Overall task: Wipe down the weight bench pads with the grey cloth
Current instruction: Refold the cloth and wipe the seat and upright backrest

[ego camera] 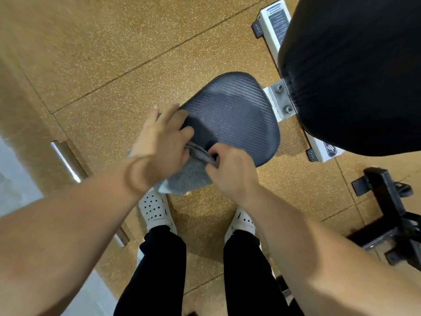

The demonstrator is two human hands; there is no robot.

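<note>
The black textured seat pad (234, 110) of the weight bench lies in the middle of the head view. The larger black back pad (355, 71) rises at the upper right. A grey cloth (191, 176) hangs over the seat pad's near edge. My left hand (164, 137) lies on the pad's near left corner, fingers spread forward, with its thumb side on the cloth. My right hand (230, 172) pinches a fold of the cloth at the pad's near edge.
The white bench frame (275, 26) runs under the back pad, with bolts at the joint (282, 99). A black metal frame (387, 201) stands on the speckled tan floor at the right. A chrome bar (66, 160) lies at the left. My white shoes (155, 210) stand below the seat.
</note>
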